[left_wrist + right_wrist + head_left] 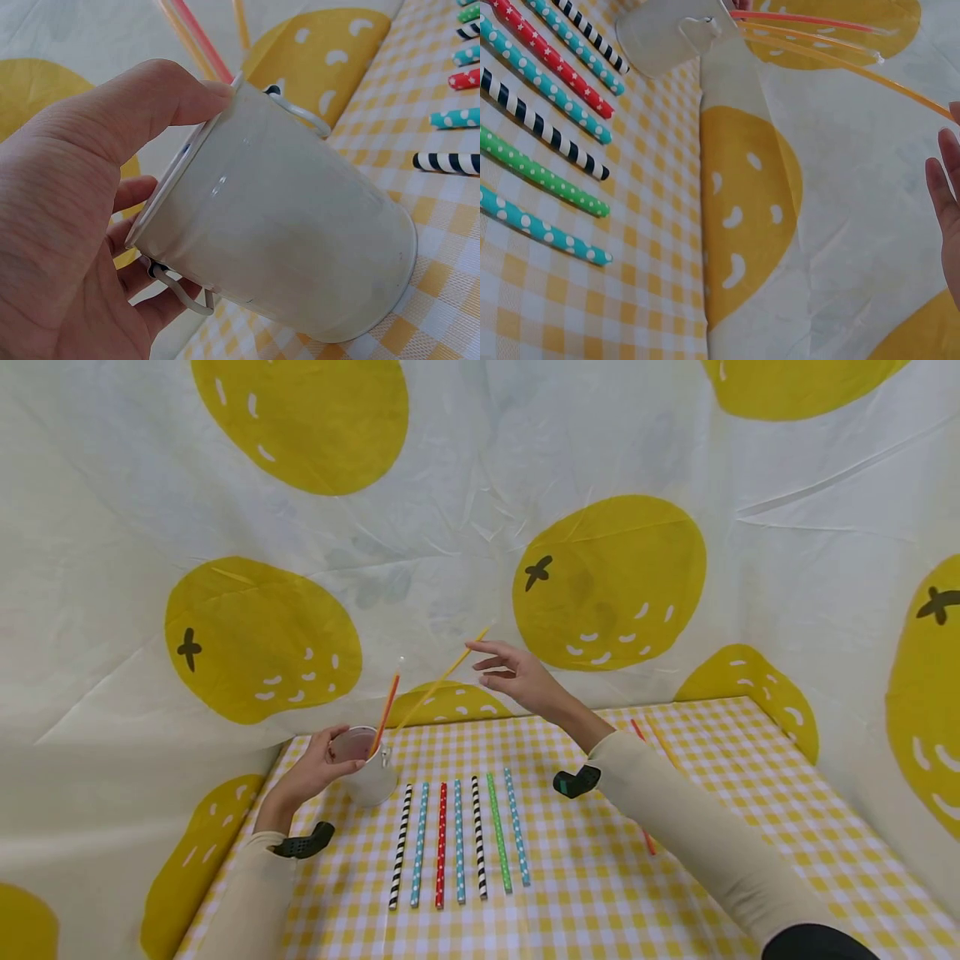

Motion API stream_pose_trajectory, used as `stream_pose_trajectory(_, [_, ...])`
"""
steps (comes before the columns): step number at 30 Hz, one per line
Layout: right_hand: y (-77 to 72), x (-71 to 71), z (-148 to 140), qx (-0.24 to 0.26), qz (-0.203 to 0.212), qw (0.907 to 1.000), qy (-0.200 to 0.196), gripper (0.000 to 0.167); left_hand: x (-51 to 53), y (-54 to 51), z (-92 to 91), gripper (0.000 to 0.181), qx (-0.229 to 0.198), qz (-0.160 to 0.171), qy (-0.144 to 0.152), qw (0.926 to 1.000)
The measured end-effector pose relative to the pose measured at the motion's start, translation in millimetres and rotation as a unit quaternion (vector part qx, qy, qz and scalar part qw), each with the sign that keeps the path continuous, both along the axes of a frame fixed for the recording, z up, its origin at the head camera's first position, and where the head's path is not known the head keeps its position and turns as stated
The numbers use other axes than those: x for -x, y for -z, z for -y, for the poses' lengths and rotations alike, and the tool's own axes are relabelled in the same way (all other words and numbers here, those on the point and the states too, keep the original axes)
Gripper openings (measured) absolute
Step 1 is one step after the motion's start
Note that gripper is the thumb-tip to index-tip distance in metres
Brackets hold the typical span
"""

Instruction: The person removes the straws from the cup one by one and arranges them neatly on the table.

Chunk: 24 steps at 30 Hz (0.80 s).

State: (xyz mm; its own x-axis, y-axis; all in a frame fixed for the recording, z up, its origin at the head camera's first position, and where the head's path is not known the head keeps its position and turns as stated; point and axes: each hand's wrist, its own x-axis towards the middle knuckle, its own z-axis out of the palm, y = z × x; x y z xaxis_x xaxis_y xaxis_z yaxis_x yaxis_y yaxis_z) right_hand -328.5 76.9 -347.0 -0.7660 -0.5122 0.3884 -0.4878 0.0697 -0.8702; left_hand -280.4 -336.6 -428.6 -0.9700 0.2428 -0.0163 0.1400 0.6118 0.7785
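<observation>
My left hand (318,768) grips the rim of a white metal pail (300,225), thumb on the outside and fingers round the far side. A red glow stick (390,706) and an orange one lean together inside, their clear-tipped ends above the rim. My right hand (521,677) is raised to the pail's right, fingertips at the upper end of a yellow-orange glow stick (442,679). That stick slants down toward the pail's rim; whether its lower end is inside is unclear. In the right wrist view the hand is cut off at the edge, so the finger contact is partly hidden.
Several patterned paper straws lie in a row before me, including a red one (441,843) and a green one (498,835). Beyond my right forearm are another red stick (637,730) and an orange stick (662,739). A lemon-print cloth (450,527) hangs behind the checked tablecloth (585,877).
</observation>
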Motion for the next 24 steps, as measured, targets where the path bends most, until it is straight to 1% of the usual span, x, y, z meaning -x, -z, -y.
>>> stream_pose_trajectory(2, [-6.9,-7.2,-4,0.002,0.003,1.0,0.004,0.055,0.1,0.8,0.5,0.088,-0.003,0.004,-0.002,1.0])
stream_pose_trajectory(4, [-13.0,-14.0,-8,0.0,-0.002,1.0,0.01,0.054,0.3,1.2,0.6,0.088,-0.006,0.005,-0.003,1.0])
stream_pose_trajectory(8, [-17.8,-19.5,-15,0.004,-0.021,0.9997,0.012,0.051,0.3,1.7,-0.1,0.088,-0.004,0.006,-0.005,1.0])
stream_pose_trajectory(12, [-13.8,-16.0,-22,0.018,-0.02,0.9995,0.015,0.049,-0.6,1.8,-0.4,0.087,0.003,0.005,-0.006,1.0])
stream_pose_trajectory(14, [-8.8,-11.7,-26,0.025,-0.021,0.9993,0.02,0.048,-1.7,1.2,-0.6,0.086,0.003,0.006,-0.008,0.9999])
stream_pose_trajectory(17, [-1.3,-5.1,-32,0.032,-0.025,0.9988,0.026,0.046,-3.1,-0.4,-0.8,0.087,0.001,0.004,-0.001,1.0])
stream_pose_trajectory(21, [1.5,-4.1,-40,0.031,-0.029,0.9985,0.035,0.042,-2.6,-1.8,-1.2,0.087,-0.005,0.0,0.004,1.0])
stream_pose_trajectory(24, [1.8,-6.4,-47,0.027,-0.026,0.9982,0.047,0.037,-0.7,-1.4,-1.2,0.085,-0.007,-0.004,0.004,1.0])
